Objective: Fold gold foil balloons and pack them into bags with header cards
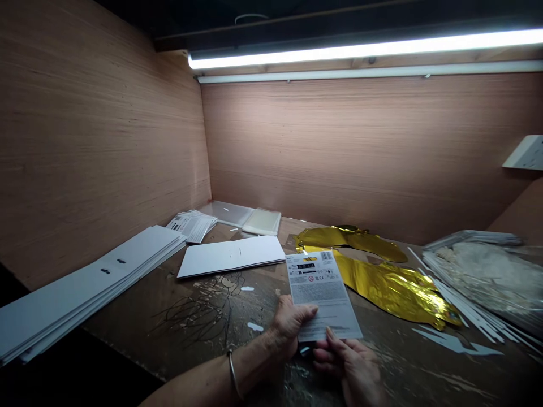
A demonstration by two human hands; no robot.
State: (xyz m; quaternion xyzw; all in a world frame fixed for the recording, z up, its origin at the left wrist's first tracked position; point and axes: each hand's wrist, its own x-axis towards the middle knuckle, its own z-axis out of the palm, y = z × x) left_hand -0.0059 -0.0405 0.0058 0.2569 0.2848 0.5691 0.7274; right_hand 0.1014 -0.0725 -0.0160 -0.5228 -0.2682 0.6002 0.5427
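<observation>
A white printed header card [324, 302] with a hang hole at its top and a barcode is held upright over the table, its text side facing me. My left hand [292, 319] grips its left edge, thumb across the front. Pinched at the card's lower edge is my right hand [350, 359], slightly blurred. Behind the card lie gold foil balloons [390, 282], flat and shiny. To the left is a short stack of blank white cards [233, 257]. Whatever the fingers behind the card touch is hidden.
Long white cards [114, 271] are stacked at the left. Printed cards [193, 226] and clear plastic sleeves [231, 213] lie at the back. Dark thin strings [203, 311] spread over the worn table. White straws [470, 311] and a plastic bag [487, 271] sit at the right. Wooden walls enclose the table.
</observation>
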